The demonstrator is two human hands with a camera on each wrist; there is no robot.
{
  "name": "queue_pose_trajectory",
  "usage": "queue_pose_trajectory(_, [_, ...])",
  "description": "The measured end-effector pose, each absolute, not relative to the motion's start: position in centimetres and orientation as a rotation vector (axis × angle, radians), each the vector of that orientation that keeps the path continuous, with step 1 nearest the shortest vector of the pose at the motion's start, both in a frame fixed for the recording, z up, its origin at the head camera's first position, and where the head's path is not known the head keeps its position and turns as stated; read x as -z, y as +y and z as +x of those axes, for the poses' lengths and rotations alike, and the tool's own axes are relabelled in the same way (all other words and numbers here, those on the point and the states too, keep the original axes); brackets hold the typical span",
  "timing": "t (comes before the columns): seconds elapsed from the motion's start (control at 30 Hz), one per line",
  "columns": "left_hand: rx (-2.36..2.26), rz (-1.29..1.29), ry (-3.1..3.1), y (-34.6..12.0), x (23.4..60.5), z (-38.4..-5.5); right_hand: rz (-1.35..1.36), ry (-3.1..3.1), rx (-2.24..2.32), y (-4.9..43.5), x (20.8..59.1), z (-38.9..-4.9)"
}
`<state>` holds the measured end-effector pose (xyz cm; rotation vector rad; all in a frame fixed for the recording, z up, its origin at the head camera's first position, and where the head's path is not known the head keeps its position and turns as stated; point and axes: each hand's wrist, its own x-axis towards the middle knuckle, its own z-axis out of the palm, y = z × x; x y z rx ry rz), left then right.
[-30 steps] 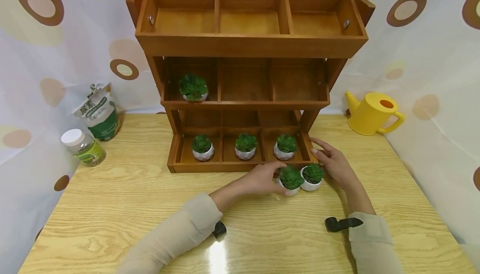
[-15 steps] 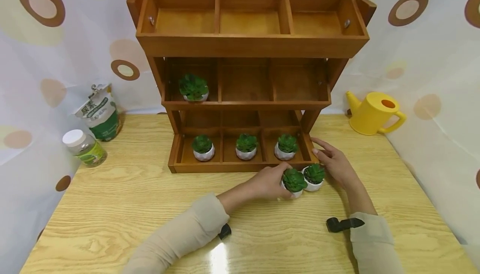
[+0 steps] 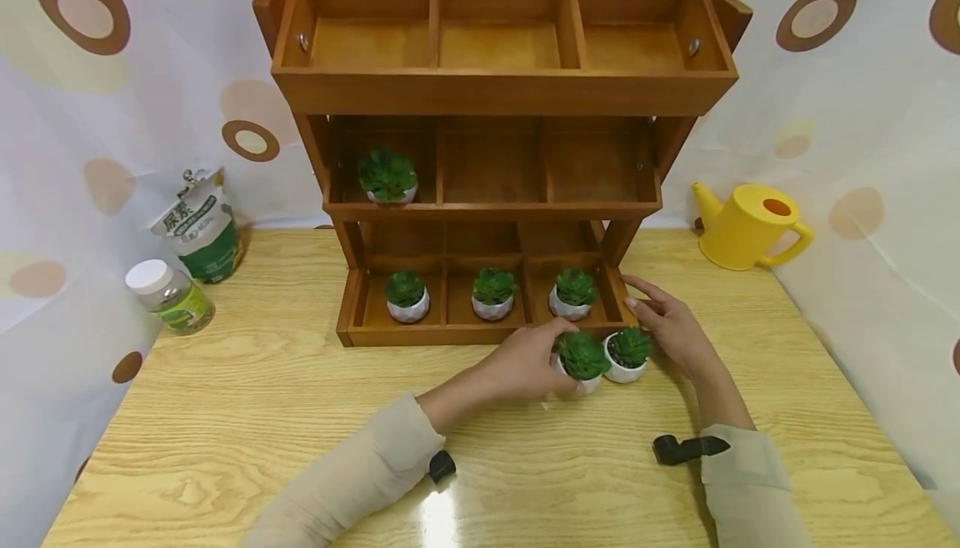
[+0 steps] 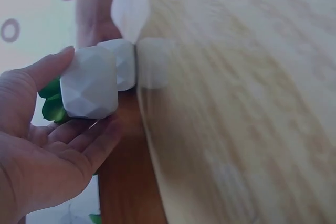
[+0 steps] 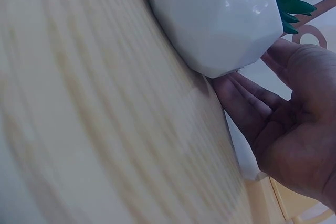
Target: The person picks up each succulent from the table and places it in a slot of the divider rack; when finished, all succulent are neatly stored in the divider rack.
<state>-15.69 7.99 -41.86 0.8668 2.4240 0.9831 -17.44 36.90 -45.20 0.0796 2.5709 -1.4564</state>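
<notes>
Head view: a potted succulent (image 3: 582, 356), its green leaves fleshy and set in a rosette, is held just in front of the rack's lower tier at the right; whether its base touches the worktop (image 3: 292, 402) cannot be told. From the left wrist, its white pot (image 4: 89, 85) shows smooth, glossy, faceted walls. The left hand (image 3: 525, 362) reaches diagonally across, the fingers and thumb pinching this pot from opposite sides. Just beside it stands a second succulent (image 3: 627, 354) in a similar faceted pot. Behind that one, the right hand (image 3: 675, 335) lies at the rack's right front corner, its fingers extended and loosely parted. Both forearms wear cream sleeves (image 3: 746, 481), turned back into cuffs. The wooden rack (image 3: 502, 93), brown and smoothly finished, has three tiers of three compartments: one succulent sits in each lower compartment, another in the middle tier's left compartment. Farther out on the pale-grained worktop, a yellow watering can (image 3: 738, 235) stands right; a white-lidded jar (image 3: 176, 302) and a green-and-white pouch (image 3: 202, 231) stand left.
</notes>
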Motion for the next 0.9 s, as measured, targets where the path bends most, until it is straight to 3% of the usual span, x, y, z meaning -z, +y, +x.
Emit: queue_pose_trajectory(0.9, [-1.336, 0.892, 2.398, 1.7, 34.5, -16.5, 0.096, 2.564, 1.441, 36.9, 45.1, -17.5])
